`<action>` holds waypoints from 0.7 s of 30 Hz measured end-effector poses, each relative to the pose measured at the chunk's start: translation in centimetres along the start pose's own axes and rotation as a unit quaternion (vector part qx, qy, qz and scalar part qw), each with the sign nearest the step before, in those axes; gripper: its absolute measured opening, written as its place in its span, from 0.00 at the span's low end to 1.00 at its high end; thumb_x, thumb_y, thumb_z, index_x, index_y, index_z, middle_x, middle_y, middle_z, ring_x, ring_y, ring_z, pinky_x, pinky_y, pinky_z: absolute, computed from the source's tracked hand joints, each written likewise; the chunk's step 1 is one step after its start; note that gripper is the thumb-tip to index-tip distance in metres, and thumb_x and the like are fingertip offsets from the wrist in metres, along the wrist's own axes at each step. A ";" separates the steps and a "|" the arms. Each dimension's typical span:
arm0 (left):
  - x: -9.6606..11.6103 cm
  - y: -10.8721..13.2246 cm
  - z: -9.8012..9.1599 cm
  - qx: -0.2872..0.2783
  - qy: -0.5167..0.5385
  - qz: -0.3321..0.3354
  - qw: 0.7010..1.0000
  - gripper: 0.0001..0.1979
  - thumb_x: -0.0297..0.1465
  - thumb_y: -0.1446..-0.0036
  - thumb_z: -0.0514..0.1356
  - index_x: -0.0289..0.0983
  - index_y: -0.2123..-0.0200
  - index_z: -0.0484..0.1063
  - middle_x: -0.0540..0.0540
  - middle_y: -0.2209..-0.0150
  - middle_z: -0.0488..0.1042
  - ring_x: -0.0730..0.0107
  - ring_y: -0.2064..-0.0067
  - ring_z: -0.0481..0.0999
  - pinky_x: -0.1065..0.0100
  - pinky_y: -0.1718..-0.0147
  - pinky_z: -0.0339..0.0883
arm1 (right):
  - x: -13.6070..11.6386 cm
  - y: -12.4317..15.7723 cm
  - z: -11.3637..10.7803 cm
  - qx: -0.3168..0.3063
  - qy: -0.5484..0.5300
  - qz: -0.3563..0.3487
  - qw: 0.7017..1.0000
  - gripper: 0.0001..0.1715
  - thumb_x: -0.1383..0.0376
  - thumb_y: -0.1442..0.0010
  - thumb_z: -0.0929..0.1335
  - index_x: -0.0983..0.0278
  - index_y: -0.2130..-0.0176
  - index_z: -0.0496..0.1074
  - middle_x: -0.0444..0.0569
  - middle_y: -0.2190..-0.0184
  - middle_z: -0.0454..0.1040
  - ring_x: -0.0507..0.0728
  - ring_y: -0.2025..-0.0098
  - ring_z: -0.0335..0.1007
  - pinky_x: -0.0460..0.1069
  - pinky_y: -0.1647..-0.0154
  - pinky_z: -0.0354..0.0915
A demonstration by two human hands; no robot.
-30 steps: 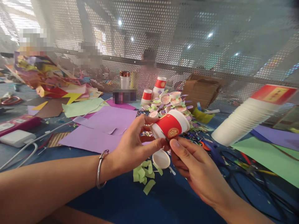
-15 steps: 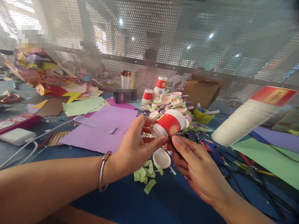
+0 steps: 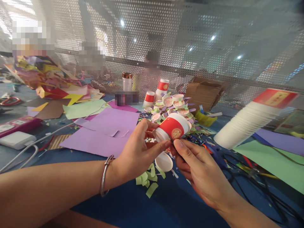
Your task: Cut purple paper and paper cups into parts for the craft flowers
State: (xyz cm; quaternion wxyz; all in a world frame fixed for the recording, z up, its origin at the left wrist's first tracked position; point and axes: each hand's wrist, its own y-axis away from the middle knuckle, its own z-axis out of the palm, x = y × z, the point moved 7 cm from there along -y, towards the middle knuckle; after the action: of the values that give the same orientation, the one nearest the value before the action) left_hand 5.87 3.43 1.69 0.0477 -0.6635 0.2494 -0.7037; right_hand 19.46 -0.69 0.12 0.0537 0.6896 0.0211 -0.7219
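Note:
A red and white paper cup (image 3: 173, 127) lies tilted on its side in the air, with a gold emblem on its red band. My left hand (image 3: 140, 147) grips it by the left end, thumb below and fingers behind. Close under the emblem, my right hand (image 3: 197, 164) is closed in a pinch on a small dark thing, mostly hidden by the fingers, touching or nearly touching the cup's lower side. Below the hands, a round white paper disc or cut cup base (image 3: 163, 162) rests on the table beside light green paper strips (image 3: 147, 180).
Behind the cup is a pile of cut cup pieces with paper strips (image 3: 178, 103), near standing cups (image 3: 162, 87). A leaning stack of cups (image 3: 247, 120) is at the right, above black cables (image 3: 263, 193). Purple paper sheets (image 3: 102, 136) and a white charger (image 3: 17, 139) lie left.
Both hands keep their hold at nearly the same place. The cup is turned very slightly, and the view has shifted a little.

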 end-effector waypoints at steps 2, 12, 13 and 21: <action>0.1 0.1 0.1 -0.006 0.006 0.004 1.000 0.18 0.37 0.44 0.67 0.38 0.56 0.63 0.43 0.56 0.70 0.67 0.56 0.70 0.70 0.67 0.75 | 0.0 0.0 0.0 0.002 0.003 -0.002 1.000 0.23 0.47 0.36 0.67 0.62 0.70 0.66 0.34 0.82 0.43 0.46 0.81 0.34 0.43 0.84 0.36; 0.8 0.4 0.0 -0.028 -0.008 0.062 0.998 0.17 0.35 0.40 0.65 0.39 0.52 0.62 0.42 0.53 0.70 0.65 0.54 0.75 0.61 0.55 0.77 | -0.8 0.5 0.3 -0.003 0.038 -0.025 0.999 0.25 0.46 0.36 0.66 0.62 0.72 0.65 0.34 0.84 0.45 0.46 0.82 0.37 0.43 0.85 0.37; 1.0 0.5 0.0 -0.029 -0.018 0.075 0.997 0.17 0.34 0.40 0.65 0.40 0.51 0.63 0.42 0.53 0.70 0.65 0.54 0.75 0.61 0.55 0.77 | -0.8 0.5 0.3 -0.002 0.043 -0.028 0.999 0.25 0.46 0.36 0.66 0.62 0.72 0.65 0.34 0.84 0.46 0.46 0.82 0.38 0.43 0.85 0.37; 2.7 0.7 -0.5 -0.008 -0.136 0.164 0.977 0.16 0.32 0.40 0.64 0.39 0.49 0.66 0.44 0.54 0.64 0.67 0.55 0.72 0.63 0.55 0.77 | -0.9 0.5 0.0 0.009 0.067 -0.059 0.996 0.23 0.47 0.35 0.66 0.62 0.71 0.65 0.35 0.84 0.51 0.46 0.82 0.43 0.43 0.85 0.39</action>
State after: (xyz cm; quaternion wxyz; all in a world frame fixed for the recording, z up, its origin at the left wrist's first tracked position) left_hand 4.88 1.96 3.83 0.1910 -0.7033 0.3514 -0.5878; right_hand 19.53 -1.20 1.03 0.0032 0.7345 0.0586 -0.6760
